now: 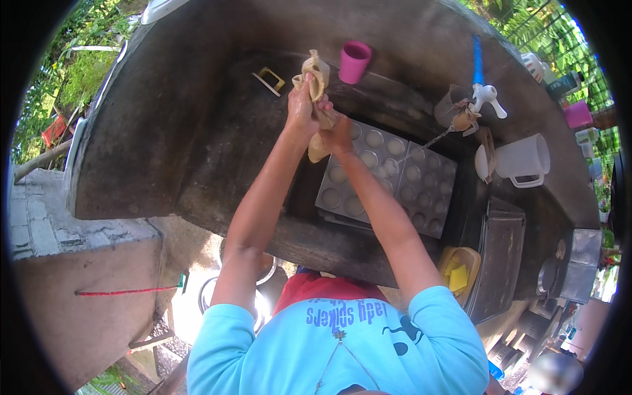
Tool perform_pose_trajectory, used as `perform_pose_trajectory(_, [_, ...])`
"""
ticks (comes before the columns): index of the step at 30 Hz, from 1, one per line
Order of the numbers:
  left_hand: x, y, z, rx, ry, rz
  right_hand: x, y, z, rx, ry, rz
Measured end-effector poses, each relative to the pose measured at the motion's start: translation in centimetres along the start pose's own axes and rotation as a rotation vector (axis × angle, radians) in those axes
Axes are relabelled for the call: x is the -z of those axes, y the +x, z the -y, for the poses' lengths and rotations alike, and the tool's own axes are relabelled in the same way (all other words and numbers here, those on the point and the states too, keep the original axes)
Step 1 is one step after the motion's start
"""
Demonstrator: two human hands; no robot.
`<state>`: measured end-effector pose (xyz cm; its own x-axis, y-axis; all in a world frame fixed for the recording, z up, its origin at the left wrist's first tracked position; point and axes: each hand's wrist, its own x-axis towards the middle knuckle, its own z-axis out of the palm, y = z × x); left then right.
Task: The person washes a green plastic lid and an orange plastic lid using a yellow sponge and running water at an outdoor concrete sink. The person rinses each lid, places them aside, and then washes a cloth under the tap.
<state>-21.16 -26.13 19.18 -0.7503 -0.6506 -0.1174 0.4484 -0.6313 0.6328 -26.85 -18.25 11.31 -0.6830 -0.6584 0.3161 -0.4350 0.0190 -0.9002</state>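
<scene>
Both hands grip a wet beige cloth (320,66) that is bunched and twisted over the sink. My left hand (301,108) holds its upper part, farther from me. Closer in, my right hand (337,135) is wrapped around the lower part, and a cloth end hangs below it. Under and to the right of my right hand, metal muffin pans (363,173) lie in the dark sink basin (306,185). A stream of water from the faucet (486,96) falls onto them, and liquid stands in several cups.
A pink cup (354,61) and a yellowish bracket-like object (269,81) sit on the back ledge. At right are a clear plastic pitcher (523,160), a brush (485,155), a tub with yellow sponges (459,276) and stacked dark trays (498,252).
</scene>
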Motion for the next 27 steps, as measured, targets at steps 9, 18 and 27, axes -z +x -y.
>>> perform_pose_trajectory(9, [6.8,-4.1,3.7,-0.033,1.105,0.439,0.0,0.2,0.2,-0.228,-0.055,-0.036])
perform_pose_trajectory(18, [8.3,-5.8,7.6,-0.351,1.293,0.04,-2.6,-2.0,-1.8,-0.376,0.449,-0.104])
perform_pose_trajectory(27, [12.3,-6.4,13.5,-0.411,1.413,-0.302,-2.7,-5.6,0.3,-0.364,0.342,-0.168])
